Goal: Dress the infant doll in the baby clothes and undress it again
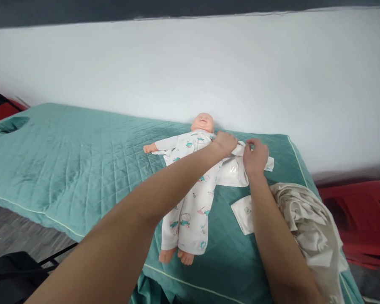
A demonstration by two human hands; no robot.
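A baby doll [202, 122] lies on its back on the green quilted bed, dressed in a white outfit [190, 215] with small printed animals. My left hand [227, 143] is closed at the doll's upper arm and shoulder on the right side, gripping the white sleeve [240, 149]. Farther along that sleeve, my right hand [256, 157] has its fingers curled in a pinch at the cuff end. The doll's hand on this side is hidden. Beneath the sleeve rests a shiny white packet [232, 169]. The opposite arm [166, 144] stretches out, its bare hand showing.
Right of the doll lie a small folded white cloth [244, 214] and a heap of cream fabric [307, 223]. The bed [82, 160] meets a white wall [177, 71]. A red plastic object [361, 215] stands beyond the right edge, a black chair-like item [15, 274] at lower left.
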